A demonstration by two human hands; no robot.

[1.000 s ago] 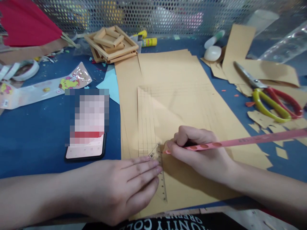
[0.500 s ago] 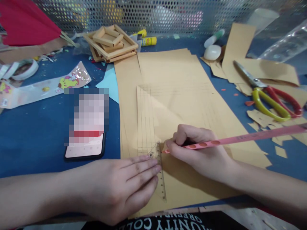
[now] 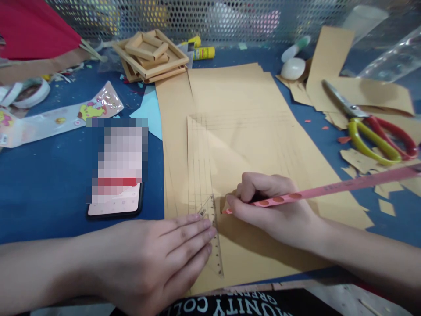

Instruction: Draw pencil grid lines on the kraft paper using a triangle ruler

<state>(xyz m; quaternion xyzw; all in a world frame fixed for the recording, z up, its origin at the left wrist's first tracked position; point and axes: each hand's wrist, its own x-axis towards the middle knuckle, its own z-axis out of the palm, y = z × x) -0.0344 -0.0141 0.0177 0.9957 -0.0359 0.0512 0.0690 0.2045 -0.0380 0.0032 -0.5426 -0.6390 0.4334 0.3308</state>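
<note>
My left hand (image 3: pixel 158 259) lies flat, fingers stretched out, pressing a clear plastic set square (image 3: pixel 213 232) onto a tan paper sheet (image 3: pixel 243 145) ruled with pencil lines. My right hand (image 3: pixel 272 210) is closed round a long pink pencil (image 3: pixel 329 189), whose tip touches the paper beside the set square's upper edge. The pencil's tail points right, over the paper scraps. Much of the set square is hidden under my left fingers.
A phone (image 3: pixel 116 175) lies left of the paper on the blue table (image 3: pixel 46 180). Yellow-and-red scissors (image 3: pixel 371 127) rest on tan offcuts at right. Wooden frames (image 3: pixel 149 55), glue sticks (image 3: pixel 202 52), a tape roll (image 3: pixel 28 92), a sticker sheet (image 3: pixel 62 118) and red paper (image 3: pixel 36 26) crowd the back.
Both hands, the set square and the pencil tip have shifted slightly left and down on the paper. The grips are the same.
</note>
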